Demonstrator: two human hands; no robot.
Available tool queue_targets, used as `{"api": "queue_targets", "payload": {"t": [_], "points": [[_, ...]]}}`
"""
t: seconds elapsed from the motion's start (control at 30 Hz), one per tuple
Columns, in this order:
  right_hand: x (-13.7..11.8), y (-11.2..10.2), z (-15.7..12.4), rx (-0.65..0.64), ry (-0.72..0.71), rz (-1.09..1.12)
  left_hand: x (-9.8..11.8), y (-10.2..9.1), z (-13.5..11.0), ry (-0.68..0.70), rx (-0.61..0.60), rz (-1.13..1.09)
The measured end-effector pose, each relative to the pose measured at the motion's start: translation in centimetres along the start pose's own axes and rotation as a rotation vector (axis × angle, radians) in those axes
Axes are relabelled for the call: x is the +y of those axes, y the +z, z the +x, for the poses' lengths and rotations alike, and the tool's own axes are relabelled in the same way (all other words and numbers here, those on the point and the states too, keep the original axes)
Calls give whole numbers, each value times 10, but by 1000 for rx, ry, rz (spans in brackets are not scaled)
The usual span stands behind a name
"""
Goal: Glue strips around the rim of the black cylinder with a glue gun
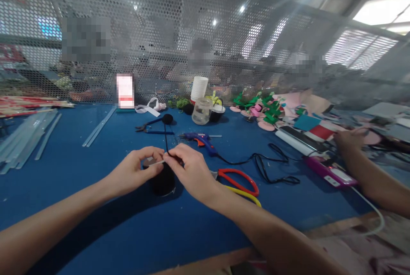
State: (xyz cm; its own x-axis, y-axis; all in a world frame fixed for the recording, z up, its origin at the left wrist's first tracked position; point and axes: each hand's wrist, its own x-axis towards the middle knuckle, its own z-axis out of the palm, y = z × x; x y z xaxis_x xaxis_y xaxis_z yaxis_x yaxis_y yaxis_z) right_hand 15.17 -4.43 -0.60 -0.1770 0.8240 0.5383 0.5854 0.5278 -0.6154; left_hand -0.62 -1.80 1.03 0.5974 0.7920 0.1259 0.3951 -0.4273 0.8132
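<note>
My left hand (136, 171) and my right hand (192, 171) meet over a black spool (163, 182) standing on the blue table (80, 181). Both hands are closed in a pinch on a thin pale strip (157, 163) held between their fingertips. A thin black stick with a round black ball on its far end (167, 119) runs up from my right fingertips.
Red and yellow scissors (241, 182) lie just right of my right hand. A blue glue gun (200, 139) with a black cord lies behind. A clear jar (201, 111), white cups, green and pink craft pieces stand at the back. Another person's arm (368, 172) rests at right by a pink phone (328, 172).
</note>
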Motion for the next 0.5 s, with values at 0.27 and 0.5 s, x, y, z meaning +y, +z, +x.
{"api": "queue_targets", "payload": {"t": [0.27,0.5], "points": [[3,-4,4,-5,83,99,-3,-2,-1,-5,27,-138],[45,-44,37,-91,367,-405,-20,-2,3,-24,93,-273]]}}
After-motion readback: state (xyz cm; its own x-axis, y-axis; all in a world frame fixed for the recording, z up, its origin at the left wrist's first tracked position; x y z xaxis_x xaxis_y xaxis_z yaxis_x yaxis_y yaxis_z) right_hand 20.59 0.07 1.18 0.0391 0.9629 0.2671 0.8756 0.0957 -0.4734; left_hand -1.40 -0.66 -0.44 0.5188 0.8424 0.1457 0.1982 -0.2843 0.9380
